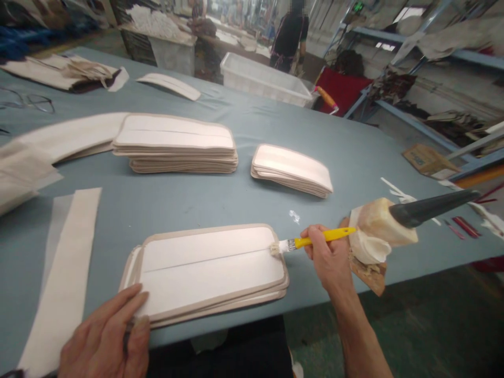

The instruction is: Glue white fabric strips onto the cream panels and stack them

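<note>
My right hand (328,257) grips a small yellow-handled brush (311,242). Its white bristle tip touches the right end of the top panel in a short stack of cream rounded panels (208,270) at the table's near edge. My left hand (108,338) rests on the stack's left near corner, fingers pressed down on it. A glue-crusted pot (376,231) with a dark cone-shaped handle stands just right of my right hand.
Two more stacks of cream panels (177,144) (292,169) lie farther back on the grey-blue table (354,157). A long cream strip (65,278) lies at the left. A white crate (263,79) sits at the far edge. A person stands beyond it.
</note>
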A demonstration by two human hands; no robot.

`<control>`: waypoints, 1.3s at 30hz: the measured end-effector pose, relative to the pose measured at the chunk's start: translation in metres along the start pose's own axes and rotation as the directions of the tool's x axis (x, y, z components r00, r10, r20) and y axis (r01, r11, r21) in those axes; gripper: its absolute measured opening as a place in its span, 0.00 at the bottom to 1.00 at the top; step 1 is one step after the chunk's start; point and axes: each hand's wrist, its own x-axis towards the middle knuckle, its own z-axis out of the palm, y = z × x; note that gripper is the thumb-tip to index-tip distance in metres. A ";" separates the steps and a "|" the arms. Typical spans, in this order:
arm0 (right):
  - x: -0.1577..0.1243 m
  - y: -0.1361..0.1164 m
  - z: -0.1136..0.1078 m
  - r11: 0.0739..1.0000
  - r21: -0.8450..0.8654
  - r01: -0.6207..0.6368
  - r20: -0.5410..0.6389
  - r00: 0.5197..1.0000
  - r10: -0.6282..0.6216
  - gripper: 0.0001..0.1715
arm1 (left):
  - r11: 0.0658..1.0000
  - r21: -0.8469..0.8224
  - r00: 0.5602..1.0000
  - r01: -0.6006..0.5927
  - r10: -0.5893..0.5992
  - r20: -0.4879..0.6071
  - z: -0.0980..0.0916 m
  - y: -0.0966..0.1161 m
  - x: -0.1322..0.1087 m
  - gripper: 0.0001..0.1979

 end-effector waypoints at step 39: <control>-0.034 0.065 0.021 0.627 -0.257 0.736 0.238 0.677 -0.697 0.18 | 0.879 0.112 0.841 0.463 -0.476 0.257 -0.013 0.001 0.041 0.29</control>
